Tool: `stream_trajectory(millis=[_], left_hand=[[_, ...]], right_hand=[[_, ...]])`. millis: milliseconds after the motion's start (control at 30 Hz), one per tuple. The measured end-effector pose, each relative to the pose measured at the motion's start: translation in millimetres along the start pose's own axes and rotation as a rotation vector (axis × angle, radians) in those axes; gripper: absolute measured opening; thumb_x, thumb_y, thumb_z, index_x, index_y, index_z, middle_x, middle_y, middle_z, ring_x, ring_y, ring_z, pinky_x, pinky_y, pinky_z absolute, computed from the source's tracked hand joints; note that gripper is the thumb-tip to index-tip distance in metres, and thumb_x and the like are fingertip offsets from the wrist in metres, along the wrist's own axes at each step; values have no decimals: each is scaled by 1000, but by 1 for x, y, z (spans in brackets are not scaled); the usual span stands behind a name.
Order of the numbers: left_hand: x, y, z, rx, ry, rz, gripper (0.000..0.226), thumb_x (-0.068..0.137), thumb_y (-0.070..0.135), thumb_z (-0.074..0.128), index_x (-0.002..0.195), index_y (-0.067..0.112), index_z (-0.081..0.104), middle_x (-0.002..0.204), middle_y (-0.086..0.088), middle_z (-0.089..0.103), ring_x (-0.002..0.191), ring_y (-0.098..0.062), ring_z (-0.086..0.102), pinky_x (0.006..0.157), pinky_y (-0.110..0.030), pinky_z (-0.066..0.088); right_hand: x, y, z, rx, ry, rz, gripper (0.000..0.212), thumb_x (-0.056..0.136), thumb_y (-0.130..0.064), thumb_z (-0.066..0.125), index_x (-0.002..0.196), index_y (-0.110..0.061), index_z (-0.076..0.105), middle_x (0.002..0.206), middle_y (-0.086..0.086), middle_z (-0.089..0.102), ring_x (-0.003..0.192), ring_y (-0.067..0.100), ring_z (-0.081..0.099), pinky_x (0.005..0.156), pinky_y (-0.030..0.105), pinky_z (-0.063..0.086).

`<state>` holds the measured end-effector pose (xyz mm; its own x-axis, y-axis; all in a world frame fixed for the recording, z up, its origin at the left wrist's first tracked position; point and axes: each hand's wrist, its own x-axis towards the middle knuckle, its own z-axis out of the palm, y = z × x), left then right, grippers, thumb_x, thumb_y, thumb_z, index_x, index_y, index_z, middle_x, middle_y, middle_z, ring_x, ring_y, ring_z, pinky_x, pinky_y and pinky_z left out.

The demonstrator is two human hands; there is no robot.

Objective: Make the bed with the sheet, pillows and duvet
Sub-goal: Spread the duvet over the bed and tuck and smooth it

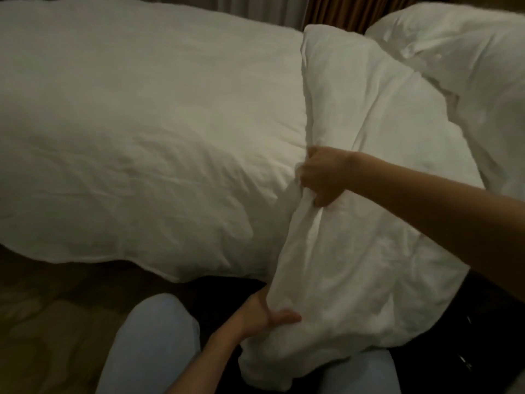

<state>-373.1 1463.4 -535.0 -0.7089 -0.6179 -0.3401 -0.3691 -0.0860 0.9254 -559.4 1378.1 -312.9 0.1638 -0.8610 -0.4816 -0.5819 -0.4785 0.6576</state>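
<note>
A white duvet [136,132] lies spread over the bed, its wavy near edge hanging over the side. To its right the top end of the duvet is turned back in a thick fold [369,223]. My right hand [324,177] is clenched on the left edge of that fold, halfway up. My left hand [267,311] grips the fold's bottom corner from underneath, thumb on top, close to my knees. A white pillow [468,66] rests at the far right, partly behind the fold. The sheet is hidden under the duvet.
Brown carpeted floor [51,317] lies at the lower left beside the bed. My knees in light blue trousers [153,345] are at the bottom. Curtains [335,12] hang behind the bed. The dark bed side [483,322] shows at the lower right.
</note>
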Motion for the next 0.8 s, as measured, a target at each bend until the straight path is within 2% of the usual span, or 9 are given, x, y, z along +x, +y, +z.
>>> stream_trajectory(millis=[100,167,267,400,500,567,633,733,800], left_hand=[[2,-19,8,388,-130,-38,105,53,67,75,142,35,30,139,12,42,131,-7,35,117,-38,15],[6,-33,11,342,-209,-60,106,51,60,72,143,25,34,141,3,45,130,-11,38,114,-34,25],[7,-40,9,-208,-82,-214,52,53,8,69,105,10,63,104,-4,66,92,-12,61,69,-17,50],[12,-56,6,-573,-53,-529,20,47,6,50,56,5,68,54,-6,60,50,-17,57,49,-20,42],[40,-59,3,-351,-7,-522,39,59,16,68,96,4,73,95,-6,68,88,-21,63,79,-30,52],[56,-61,6,-11,291,-440,55,76,27,67,125,6,57,123,-10,58,112,-26,57,94,-34,46],[57,-59,8,134,600,-247,50,82,15,61,129,2,47,130,-19,47,118,-34,50,97,-34,40],[55,-58,19,64,401,41,75,68,38,68,133,18,35,134,-10,42,126,-28,44,103,-28,35],[55,-61,28,224,225,-39,121,45,66,63,145,21,13,147,-7,28,137,-25,29,115,-40,25]], right_hand=[[-8,-4,1,39,69,13,40,84,-45,54,106,-14,66,108,3,66,99,22,61,104,33,33],[-4,-9,1,66,77,49,40,84,-45,53,104,-13,66,107,5,67,98,23,62,103,34,35],[7,-10,2,77,60,93,40,84,-46,52,103,-14,66,106,5,67,97,23,62,102,35,36],[10,-16,12,99,116,122,36,82,-44,52,95,-14,67,98,4,68,91,21,61,102,34,33],[-1,-21,39,202,342,198,36,71,-38,57,91,-11,72,98,5,66,103,25,55,111,39,23],[-13,-35,68,330,632,310,42,66,-28,59,102,-9,69,118,11,59,119,32,44,116,50,14],[-23,-54,91,346,881,494,51,75,-22,55,125,-14,51,137,12,46,130,32,36,113,61,14],[-33,-69,105,421,850,752,67,88,-55,48,144,-26,25,154,12,21,142,37,20,107,72,7],[-35,-64,103,608,675,885,86,81,-78,33,151,-31,15,158,17,10,144,43,6,105,73,-2]])
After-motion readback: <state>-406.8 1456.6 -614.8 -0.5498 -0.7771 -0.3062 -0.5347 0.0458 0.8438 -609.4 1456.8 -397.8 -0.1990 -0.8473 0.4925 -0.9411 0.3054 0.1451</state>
